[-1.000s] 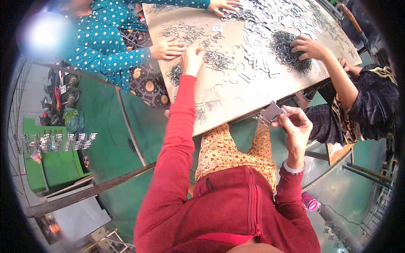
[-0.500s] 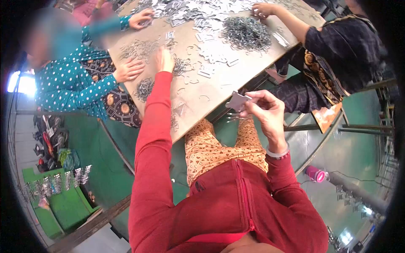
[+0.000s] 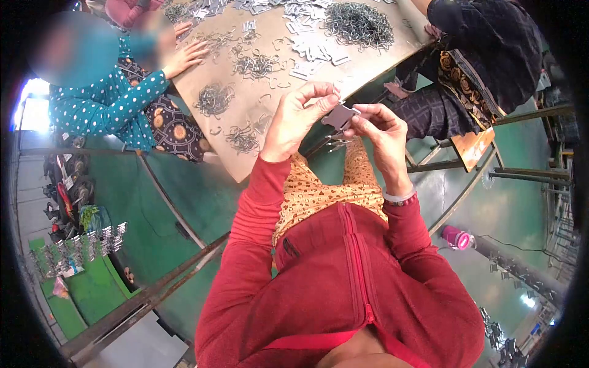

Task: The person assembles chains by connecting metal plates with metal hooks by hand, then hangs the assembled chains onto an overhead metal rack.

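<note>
My right hand [image 3: 381, 130] pinches a small flat grey metal plate [image 3: 338, 116] at its right edge, above my lap and in front of the table corner. Several thin wire hooks [image 3: 337, 143] hang under the plate. My left hand [image 3: 300, 116] is closed at the plate's upper left corner, thumb and forefinger together on a small bent wire hook [image 3: 337, 92] that is mostly hidden. On the table [image 3: 242, 162], loose wire hooks lie in small piles, the closest being one pile [image 3: 243, 140] left of my left hand.
A large heap of wire hooks [image 3: 359, 26] and scattered metal plates [image 3: 310, 55] cover the far table. A co-worker's hand [image 3: 187, 58] rests at the left edge; another person in dark clothes [image 3: 491, 67] sits at right. A pink container [image 3: 457, 238] stands on the floor.
My left hand has come back from the hook piles on the table to the plate. My right hand has moved slightly up with the plate. The right co-worker's hand has drawn back.
</note>
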Demonstrator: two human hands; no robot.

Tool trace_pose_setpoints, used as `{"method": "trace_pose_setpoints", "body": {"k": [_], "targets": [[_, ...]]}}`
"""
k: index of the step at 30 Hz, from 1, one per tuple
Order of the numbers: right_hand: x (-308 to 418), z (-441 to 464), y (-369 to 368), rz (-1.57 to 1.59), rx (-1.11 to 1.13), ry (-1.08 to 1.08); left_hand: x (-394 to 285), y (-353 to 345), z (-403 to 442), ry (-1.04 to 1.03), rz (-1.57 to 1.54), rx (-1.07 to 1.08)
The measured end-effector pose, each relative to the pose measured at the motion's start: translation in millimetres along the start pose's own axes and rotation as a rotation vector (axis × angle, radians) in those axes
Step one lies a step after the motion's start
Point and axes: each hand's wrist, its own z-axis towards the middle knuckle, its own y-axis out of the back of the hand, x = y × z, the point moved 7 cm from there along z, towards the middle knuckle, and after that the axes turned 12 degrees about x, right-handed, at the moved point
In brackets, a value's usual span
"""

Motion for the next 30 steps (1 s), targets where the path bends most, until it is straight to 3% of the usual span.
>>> {"method": "trace_pose_setpoints", "body": {"k": [7, 12, 17, 19, 20, 22, 24, 26, 28, 30], "targets": [[-0.7, -7.5, -3.4, 0.000, -0.031, 0.044, 8.1, -3.9, -12.0, 0.006, -0.055, -0.071], [-1.9, -10.0, -4.2, 0.002, -0.042, 0.062, 1.3, -10.0, -19.5, -0.049, 0.083, -0.156], [1.0, -12.2, -6.5, -0.196, -0.005, 0.114, -12.7, -28.7, -32.6, -0.302, 0.397, -0.305], [9.4, -8.5, -7.5, -0.203, 0.075, 0.195, -12.4, -28.5, -33.4, -0.365, 0.391, -0.324], [14.0, -5.7, -4.5, -0.256, 0.157, 0.191, -12.3, -29.2, -36.4, -0.378, 0.429, -0.332], [6.8, 15.8, 22.1, -0.164, 0.084, 0.036, -10.8, -30.3, -36.4, -0.368, 0.516, -0.355], [-0.7, 55.4, 51.6, -0.382, -0.043, -0.108, -5.3, -31.4, -33.7, -0.400, 0.516, -0.331], [-16.8, 105.6, 78.1, -0.870, -0.127, 0.095, -0.6, -33.2, -30.6, -0.403, 0.474, -0.311], [-46.6, 144.1, 90.3, -1.244, -0.180, 0.058, 3.4, -33.7, -28.7, -0.305, 0.468, -0.263], [-52.5, 160.1, 74.8, -1.487, -0.146, 0.066, 5.1, -30.9, -27.0, -0.363, 0.492, -0.265]]}}
